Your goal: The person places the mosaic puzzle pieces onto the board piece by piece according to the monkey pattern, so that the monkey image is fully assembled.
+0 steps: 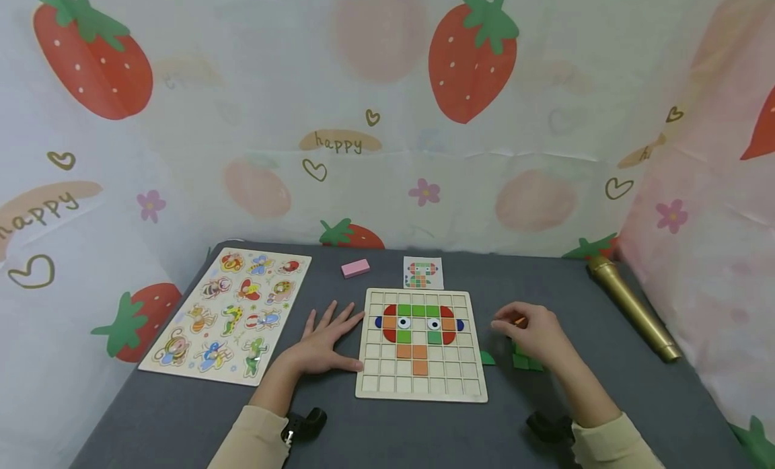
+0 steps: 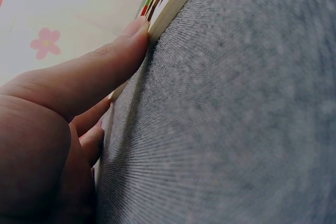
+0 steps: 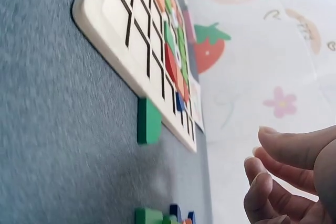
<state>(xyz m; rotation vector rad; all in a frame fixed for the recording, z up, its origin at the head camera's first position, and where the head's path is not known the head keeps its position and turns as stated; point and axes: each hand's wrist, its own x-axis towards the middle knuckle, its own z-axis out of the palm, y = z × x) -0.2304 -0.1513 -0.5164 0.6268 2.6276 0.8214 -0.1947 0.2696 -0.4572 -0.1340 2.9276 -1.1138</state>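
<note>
Wooden grid board (image 1: pixel 387 386): left hand (image 1: pixel 321 348), fingers spread wide, touches its edge; right hand (image 1: pixel 537 331), fingers narrowly parted, empty, beside green blocks (image 1: pixel 527 363).

Lit softly and evenly in head view: pale on backdrop (image 1: pixel 260 105), duller across dark tabletop (image 1: pixel 363 435). Gleaming faintly along gold cylinder (image 1: pixel 634 307) near tabletop's right edge. In left wrist view, dim over left hand (image 2: pixel 52 114), bleached on backdrop, grainy and streaked across tabletop, possibly smeared. In right wrist view, cool-toned, shadowed softly beside green piece (image 3: pixel 149 121), mottled on tabletop.
</note>
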